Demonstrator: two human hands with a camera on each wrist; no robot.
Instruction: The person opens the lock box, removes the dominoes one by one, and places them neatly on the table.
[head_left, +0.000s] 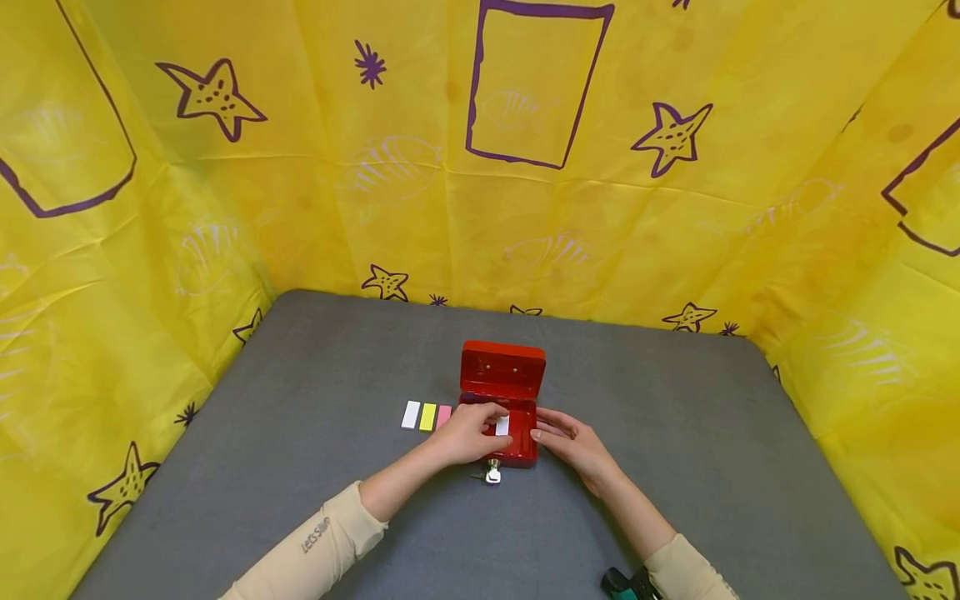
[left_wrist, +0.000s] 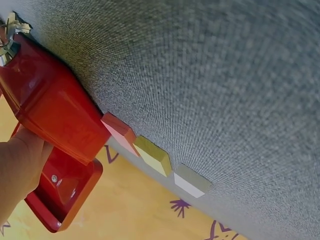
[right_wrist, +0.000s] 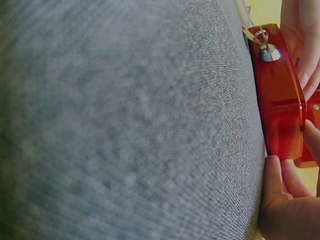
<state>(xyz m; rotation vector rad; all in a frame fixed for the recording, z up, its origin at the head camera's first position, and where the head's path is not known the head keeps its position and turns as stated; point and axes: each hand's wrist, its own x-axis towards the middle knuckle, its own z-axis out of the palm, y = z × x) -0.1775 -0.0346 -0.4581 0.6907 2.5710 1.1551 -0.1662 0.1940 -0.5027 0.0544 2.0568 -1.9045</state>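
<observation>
A red cash box [head_left: 517, 461] stands on the grey table with its lid [head_left: 502, 369] raised. A key with a tag [head_left: 492, 475] hangs at the lock on its front. My left hand [head_left: 467, 432] reaches over the left wall into the box, a small white rectangular block [head_left: 502, 426] between its thumb and fingers. At the right side, my right hand [head_left: 576, 448] holds the box, thumb at the rim and fingertips [right_wrist: 273, 167] low against the outer wall. From the left wrist camera, the box hides the left fingertips.
Left of the box lie a pink block [left_wrist: 120, 131], a yellow block [left_wrist: 153, 156] and another white block [left_wrist: 191, 181] in a row. A black and green object [head_left: 621, 583] sits by the right sleeve at the near edge. Yellow patterned cloth [head_left: 405, 208] surrounds the table.
</observation>
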